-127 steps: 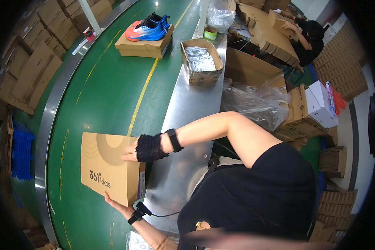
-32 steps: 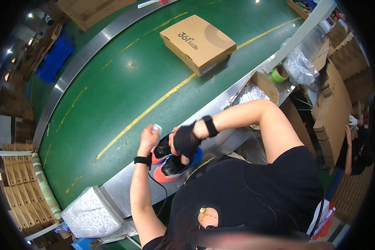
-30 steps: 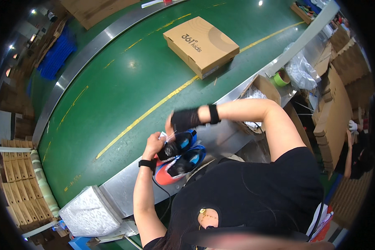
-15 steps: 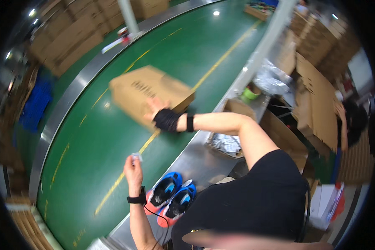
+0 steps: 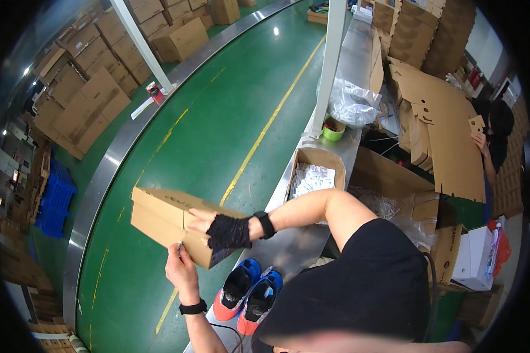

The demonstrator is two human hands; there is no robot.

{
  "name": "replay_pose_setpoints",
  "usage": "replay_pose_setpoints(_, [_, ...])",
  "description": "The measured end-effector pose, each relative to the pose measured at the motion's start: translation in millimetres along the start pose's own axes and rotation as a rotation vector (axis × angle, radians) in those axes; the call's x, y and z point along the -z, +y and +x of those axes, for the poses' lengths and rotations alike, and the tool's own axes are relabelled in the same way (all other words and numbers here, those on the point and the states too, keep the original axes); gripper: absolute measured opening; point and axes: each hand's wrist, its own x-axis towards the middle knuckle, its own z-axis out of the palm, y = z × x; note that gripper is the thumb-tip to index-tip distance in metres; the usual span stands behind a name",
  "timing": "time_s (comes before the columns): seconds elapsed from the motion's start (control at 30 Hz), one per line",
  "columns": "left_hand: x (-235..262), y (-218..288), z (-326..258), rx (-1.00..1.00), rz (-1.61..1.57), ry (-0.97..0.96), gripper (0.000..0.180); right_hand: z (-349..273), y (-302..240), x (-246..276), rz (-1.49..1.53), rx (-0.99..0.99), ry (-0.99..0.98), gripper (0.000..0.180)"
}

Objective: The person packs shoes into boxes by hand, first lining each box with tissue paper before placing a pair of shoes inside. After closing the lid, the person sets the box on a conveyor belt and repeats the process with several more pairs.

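A closed brown cardboard box (image 5: 159,223) rests on the green conveyor belt in front of me. Across its near top edge lies my right hand (image 5: 218,228), in a black fingerless glove, with the fingers stretched out. Against the box's near lower side my left hand (image 5: 182,272) is closed in a pinch; a small whitish piece shows at its fingertips, too small to name. A pair of blue and coral sports shoes (image 5: 250,294) stands on the metal ledge (image 5: 291,247) beside my left forearm.
An open carton of white paper slips (image 5: 313,179) stands on the ledge, with a green tape roll (image 5: 334,130) and clear plastic bags (image 5: 353,106) beyond. A white post (image 5: 330,70) rises there. At right, a co-worker's hand (image 5: 482,141) touches flat cardboard (image 5: 439,129).
The box has come closer and turned. My right hand has shifted to its near edge, and my left hand has moved up to its side with the small whitish piece.
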Motion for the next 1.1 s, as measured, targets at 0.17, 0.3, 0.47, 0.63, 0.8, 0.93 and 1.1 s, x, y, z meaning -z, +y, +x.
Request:
replay_pose_setpoints(0.17, [-12.0, -2.1, -7.5, -0.059, 0.167, 0.159, 0.01, 5.4, -5.6, -17.2, 0.087, 0.047, 0.029, 0.053])
replay_pose_setpoints(0.3, [-1.7, -39.3, -33.9, 0.032, 0.274, 0.196, 0.01, 13.2, -16.5, 32.3, 0.17, -0.071, 0.175, 0.049])
replay_pose_setpoints(0.47, [50.1, -106.4, -73.9, 0.428, 0.191, 0.142, 0.014, 19.1, -6.0, 85.1, 0.335, 0.034, 0.42, 0.044])
replay_pose_setpoints(0.63, [29.8, -121.2, -95.0, 0.413, 0.179, 0.003, 0.054, -1.0, 27.9, 79.2, 0.474, -0.03, 0.41, 0.029])
replay_pose_setpoints(0.8, [11.6, -162.8, -142.8, 0.474, 0.283, -0.023, 0.039, -9.0, 74.1, 78.9, 0.308, -0.617, 0.022, 0.04])
replay_pose_setpoints(0.93, [38.6, -163.2, -175.2, 0.766, -0.236, 0.523, 0.038, -9.9, 88.7, 67.3, 0.305, -0.575, -0.066, 0.044])
replay_pose_setpoints(1.1, [37.6, -206.0, -267.1, 1.114, -0.144, 0.469, 0.053, 11.4, 109.6, 85.8, -0.328, -0.29, -0.271, 0.045])
